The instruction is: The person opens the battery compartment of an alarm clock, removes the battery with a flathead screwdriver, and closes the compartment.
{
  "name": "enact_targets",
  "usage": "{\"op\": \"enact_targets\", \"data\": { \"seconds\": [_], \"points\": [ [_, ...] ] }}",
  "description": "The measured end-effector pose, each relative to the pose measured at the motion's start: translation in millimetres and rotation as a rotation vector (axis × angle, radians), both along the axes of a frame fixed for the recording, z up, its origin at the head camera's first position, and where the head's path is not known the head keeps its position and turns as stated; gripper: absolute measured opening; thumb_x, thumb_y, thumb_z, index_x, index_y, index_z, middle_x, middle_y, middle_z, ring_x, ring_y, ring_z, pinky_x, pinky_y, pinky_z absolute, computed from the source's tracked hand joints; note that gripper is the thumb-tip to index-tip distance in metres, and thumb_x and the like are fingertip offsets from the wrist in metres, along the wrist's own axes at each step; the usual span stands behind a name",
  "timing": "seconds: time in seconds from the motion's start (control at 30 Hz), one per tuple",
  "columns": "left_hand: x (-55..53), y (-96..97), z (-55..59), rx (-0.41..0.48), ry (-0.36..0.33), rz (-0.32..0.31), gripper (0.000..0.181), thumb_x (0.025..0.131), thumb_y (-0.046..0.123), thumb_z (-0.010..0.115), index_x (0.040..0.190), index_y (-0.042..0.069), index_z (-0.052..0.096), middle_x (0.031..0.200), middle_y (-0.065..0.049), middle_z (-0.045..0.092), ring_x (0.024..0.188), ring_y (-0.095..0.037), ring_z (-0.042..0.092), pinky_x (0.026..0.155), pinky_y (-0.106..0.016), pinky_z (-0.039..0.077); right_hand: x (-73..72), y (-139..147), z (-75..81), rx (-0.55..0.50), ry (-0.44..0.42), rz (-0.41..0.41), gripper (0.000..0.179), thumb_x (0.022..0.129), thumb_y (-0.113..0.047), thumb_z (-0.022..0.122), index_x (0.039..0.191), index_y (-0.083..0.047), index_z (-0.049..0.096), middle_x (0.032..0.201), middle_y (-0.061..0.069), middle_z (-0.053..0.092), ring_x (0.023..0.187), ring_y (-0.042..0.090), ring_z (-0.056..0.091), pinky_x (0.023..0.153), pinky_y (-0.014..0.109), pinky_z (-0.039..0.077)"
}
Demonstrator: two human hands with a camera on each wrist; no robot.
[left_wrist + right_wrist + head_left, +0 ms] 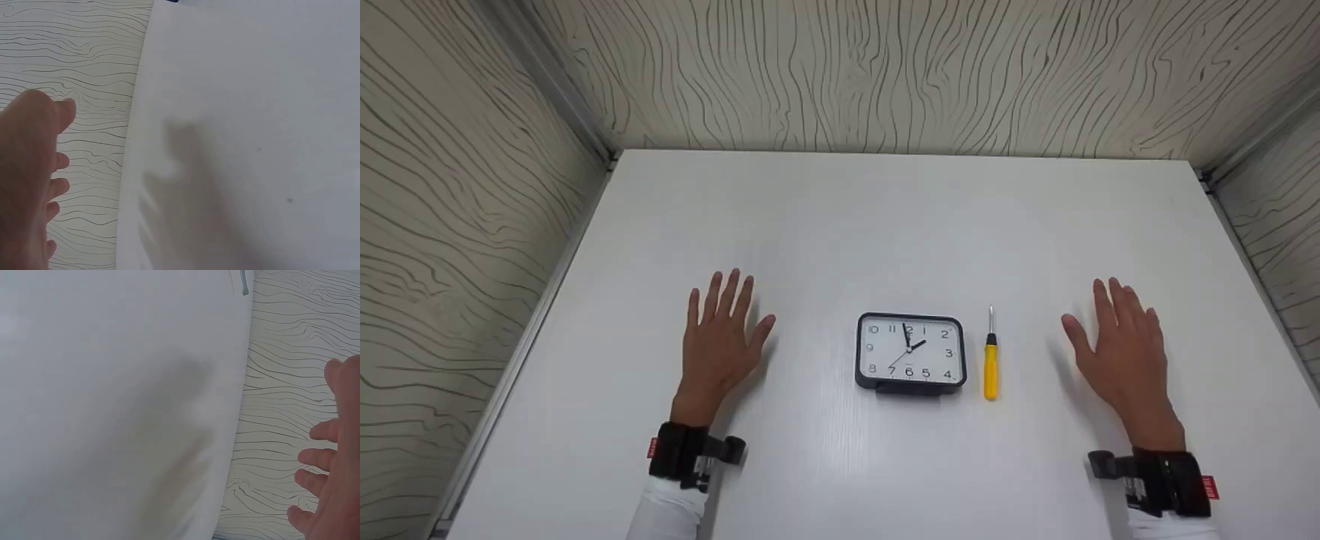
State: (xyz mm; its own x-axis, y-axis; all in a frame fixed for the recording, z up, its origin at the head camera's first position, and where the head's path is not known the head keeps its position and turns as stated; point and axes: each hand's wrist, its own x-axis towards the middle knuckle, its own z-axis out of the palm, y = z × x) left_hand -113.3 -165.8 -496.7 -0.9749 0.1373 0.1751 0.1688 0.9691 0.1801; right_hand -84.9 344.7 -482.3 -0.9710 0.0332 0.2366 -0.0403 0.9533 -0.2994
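A rectangular black-framed clock with a white dial stands near the middle of the white table, its face turned up toward the head camera. Just right of it lies a screwdriver with a yellow handle, its metal tip pointing to the far side. Left of the clock, my left hand is held palm down with straight fingers, touching neither object. On the other side, my right hand has its fingers extended too and holds nothing; the screwdriver is the thing nearest to it. Both wrist views show the hands' shadows on the tabletop.
The white table ends at a wood-grain patterned back wall. Similar panels stand at the left and right sides. Each wrist wears a black strap with a small camera arm, and the sleeves are white.
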Motion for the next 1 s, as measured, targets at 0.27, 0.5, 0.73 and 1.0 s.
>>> {"op": "enact_targets", "data": {
  "seconds": [0.27, 0.5, 0.73, 1.0],
  "points": [
    [0.4, 9.0, 4.0, 0.001, 0.028, -0.028, 0.07, 0.097, 0.056, 0.041, 0.153, 0.017, 0.031, 0.159, -0.007, 0.03, 0.151, -0.028, 0.019, 0.122, -0.052, 0.011, -3.3, -3.3, 3.1, -0.007, -0.007, 0.01, 0.072, 0.1, -0.044, 0.046, 0.151, 0.003, 0.026, 0.153, 0.03, 0.029, 0.144, 0.047, 0.022, 0.116, 0.066, 0.013],
    [16.5, 80.6, 9.3, 0.017, -0.109, -0.361, 0.077, 0.096, 0.065, 0.033, 0.156, 0.017, 0.022, 0.161, -0.006, 0.024, 0.15, -0.026, 0.02, 0.123, -0.047, 0.015, 1.8, -34.5, -3.6, -0.034, -0.042, 0.081, 0.071, 0.099, -0.042, 0.051, 0.152, -0.003, 0.026, 0.154, 0.026, 0.029, 0.143, 0.044, 0.025, 0.119, 0.06, 0.016],
    [22.2, 107.8, 1.5, 0.065, -0.18, -0.447, 0.087, 0.088, 0.073, 0.043, 0.153, 0.016, 0.032, 0.159, -0.003, 0.029, 0.141, -0.022, 0.039, 0.115, -0.037, 0.035, -0.2, -89.9, -5.5, -0.25, -0.323, 0.368, 0.091, 0.086, -0.052, 0.067, 0.154, -0.009, 0.025, 0.159, 0.017, 0.027, 0.146, 0.038, 0.024, 0.117, 0.057, 0.024],
    [16.5, 130.5, 7.1, 0.037, -0.16, -0.509, 0.105, 0.071, 0.085, 0.054, 0.151, 0.02, 0.034, 0.154, -0.01, 0.035, 0.14, -0.024, 0.037, 0.113, -0.041, 0.035, -7.9, -112.5, -5.4, -0.335, -0.33, 0.55, 0.114, 0.056, -0.018, 0.091, 0.152, -0.011, 0.029, 0.149, 0.002, 0.042, 0.134, 0.022, 0.045, 0.108, 0.047, 0.042]
  ]
}}
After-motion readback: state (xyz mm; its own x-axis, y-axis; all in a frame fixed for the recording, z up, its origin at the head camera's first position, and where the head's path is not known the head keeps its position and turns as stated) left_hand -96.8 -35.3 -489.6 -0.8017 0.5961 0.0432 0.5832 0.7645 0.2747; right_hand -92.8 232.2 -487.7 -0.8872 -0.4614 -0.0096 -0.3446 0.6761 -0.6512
